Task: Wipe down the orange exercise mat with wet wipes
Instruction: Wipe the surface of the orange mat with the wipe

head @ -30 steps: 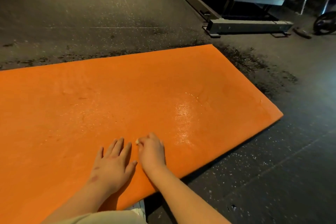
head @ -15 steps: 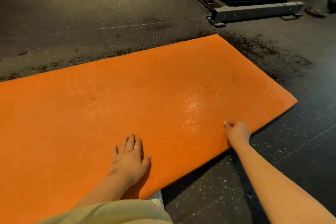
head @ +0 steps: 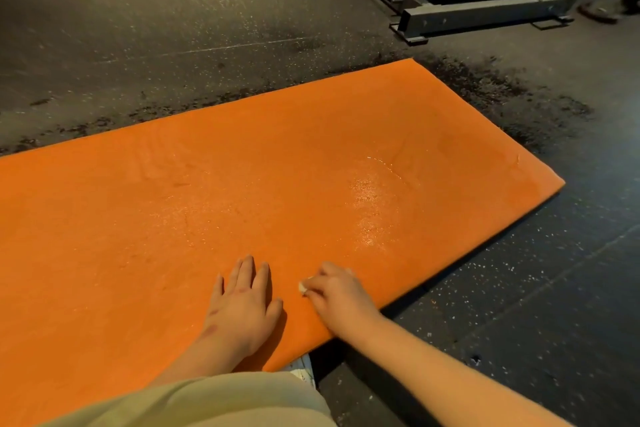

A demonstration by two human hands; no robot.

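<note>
- The mat (head: 145, 218) lies flat on the dark speckled floor (head: 519, 305). It runs from the left border of the view to a corner on the right.
- My trouser leg (head: 207, 402) fills the bottom, and my left forearm rises from behind it.
- My left hand (head: 242, 305) rests palm down on the mat, close to its near edge. The fingers are straight, close together and point away from me, with the thumb spread out to the right.
- A small white wipe (head: 303, 287) peeks out just right of my left thumb, touching the mat.
- My right hand (head: 341, 298) sits knuckles up beside the left, its fingers curled round the wipe and holding it down on the mat. The forearm stretches in from the lower right over the floor, and the wrist crosses the mat's near edge.
- A wet patch (head: 370, 204) glistens on the mat, farther out and a little right of that hand.
- A metal frame (head: 485, 14) stands on the floor at the upper right, well apart from the mat.
</note>
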